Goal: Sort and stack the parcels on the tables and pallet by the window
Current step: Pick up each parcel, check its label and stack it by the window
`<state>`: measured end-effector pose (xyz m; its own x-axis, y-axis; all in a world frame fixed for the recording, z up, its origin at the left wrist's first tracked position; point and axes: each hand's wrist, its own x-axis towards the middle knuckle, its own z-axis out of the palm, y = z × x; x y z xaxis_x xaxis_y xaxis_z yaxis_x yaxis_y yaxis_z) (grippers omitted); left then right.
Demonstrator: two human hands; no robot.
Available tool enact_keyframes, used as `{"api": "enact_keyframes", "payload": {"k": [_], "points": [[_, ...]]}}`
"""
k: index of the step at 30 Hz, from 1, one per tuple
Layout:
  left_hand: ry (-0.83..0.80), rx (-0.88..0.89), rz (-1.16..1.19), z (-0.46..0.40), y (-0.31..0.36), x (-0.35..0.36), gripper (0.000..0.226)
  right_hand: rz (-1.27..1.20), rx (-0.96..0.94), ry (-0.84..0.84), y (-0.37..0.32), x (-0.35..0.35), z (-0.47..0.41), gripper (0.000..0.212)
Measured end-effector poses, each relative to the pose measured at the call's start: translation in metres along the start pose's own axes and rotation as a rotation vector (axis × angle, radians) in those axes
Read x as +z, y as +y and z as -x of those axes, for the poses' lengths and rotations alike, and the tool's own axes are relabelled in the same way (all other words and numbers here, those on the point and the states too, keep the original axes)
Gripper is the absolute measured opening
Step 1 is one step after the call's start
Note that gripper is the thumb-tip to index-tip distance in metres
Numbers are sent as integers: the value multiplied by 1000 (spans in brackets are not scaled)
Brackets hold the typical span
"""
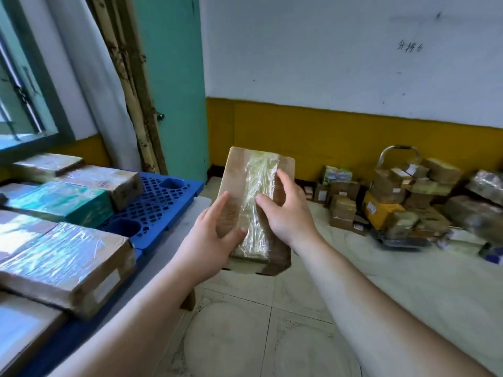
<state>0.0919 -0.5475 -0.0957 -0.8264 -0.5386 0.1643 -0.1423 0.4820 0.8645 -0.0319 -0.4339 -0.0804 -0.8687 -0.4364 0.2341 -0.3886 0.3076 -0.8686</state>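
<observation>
I hold a flat brown cardboard parcel [239, 172] with a wide strip of clear tape down its middle, up in the air over the floor. My left hand [215, 238] grips its lower left edge, thumb on the taped face. My right hand [283, 213] holds the right side, fingers spread over the tape. To the left, a blue plastic pallet [160, 202] carries several taped parcels, among them a green one [68, 205] and a large flat brown one [62, 262].
A window [24, 104] and a curtain stand behind the pallet. A white table edge [27, 330] shows at the lower left. At the right, a heap of parcels [394, 197] lies on the floor around a hand cart [400, 152]. Tiled floor lies below my arms.
</observation>
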Motion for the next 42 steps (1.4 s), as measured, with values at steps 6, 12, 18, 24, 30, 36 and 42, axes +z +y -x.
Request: {"api": "enact_keyframes", "payload": {"k": [6, 12, 18, 24, 30, 36, 42], "points": [[95, -119, -39, -61, -38, -35, 76, -22, -33, -153, -6, 71, -80, 70], [213, -221, -7, -120, -93, -86, 76, -34, -90, -298, -21, 166, -149, 71], [333, -342, 40, -151, -125, -124, 77, -37, -146, -473, -40, 237, -199, 73], [547, -451, -28, -158, -129, -140, 77, -71, -269, -737, -60, 292, -231, 70], [758, -584, -166, -156, -115, -114, 80, -103, -419, -1010, -58, 314, -248, 69], [798, -790, -355, -150, -101, -79, 76, -68, -466, -1216, -48, 317, -242, 69], [731, -989, -460, -139, -113, -73, 75, -2, -426, -1330, -37, 335, -225, 70]]}}
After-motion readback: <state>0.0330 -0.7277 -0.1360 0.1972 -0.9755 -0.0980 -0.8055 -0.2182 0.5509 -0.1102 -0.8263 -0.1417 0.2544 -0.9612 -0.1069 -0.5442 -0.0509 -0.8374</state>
